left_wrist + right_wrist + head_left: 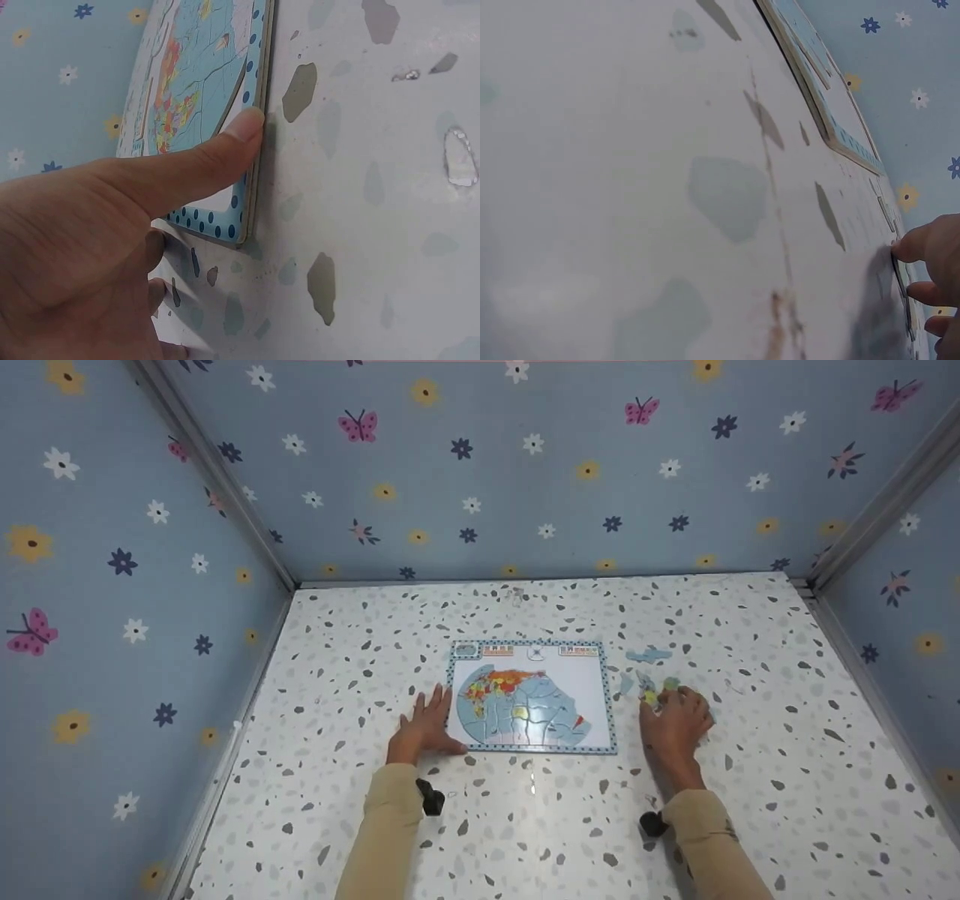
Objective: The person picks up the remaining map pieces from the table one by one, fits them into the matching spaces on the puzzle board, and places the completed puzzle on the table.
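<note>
Our splayed left hand point(427, 726) touches the board point(581, 679); dragging our right hand point(677, 726), grip unclear, could scatter pieces point(649, 697) by its fingertips.

A world-map jigsaw puzzle point(577, 679), blue-bordered and partly filled, lay flat, its map's far right section bare white. Loose puzzle pieces point(649, 655), blue, yellow and green, lay just right of it.
</note>
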Motion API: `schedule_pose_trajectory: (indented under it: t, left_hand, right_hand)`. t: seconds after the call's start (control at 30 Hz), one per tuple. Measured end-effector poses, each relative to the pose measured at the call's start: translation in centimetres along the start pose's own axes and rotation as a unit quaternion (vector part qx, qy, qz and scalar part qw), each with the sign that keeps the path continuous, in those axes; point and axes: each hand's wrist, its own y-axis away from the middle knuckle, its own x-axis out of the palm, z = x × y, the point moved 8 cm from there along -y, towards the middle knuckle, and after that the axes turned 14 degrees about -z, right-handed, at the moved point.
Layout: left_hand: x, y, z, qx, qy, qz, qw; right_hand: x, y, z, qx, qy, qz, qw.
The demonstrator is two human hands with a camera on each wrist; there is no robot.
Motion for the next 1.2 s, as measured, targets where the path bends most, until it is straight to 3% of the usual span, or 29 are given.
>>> schedule_pose_trajectory:
  t: [0.53, 0.77, 1.2]
  left_hand:
    - [0.1, -0.2, 0.1, -0.003, 0.003, -0.005, 1.0]
    - [-0.1, 0.0, 0.0, 0.005, 0.001, -0.007, 1.0]
    - [0.1, -0.3, 0.1, -0.001, -0.003, -0.006, 1.0]
  right_hand:
    - [0.3, 0.2, -0.1, 0.011, -0.007, -0.008, 0.9999]
    - [-0.2, 0.3, 0.4, 0.001, -0.039, -0.025, 0.9989]
    - [-0.5, 0.9, 1.5, -0.015, -0.063, -0.018, 0.9978]
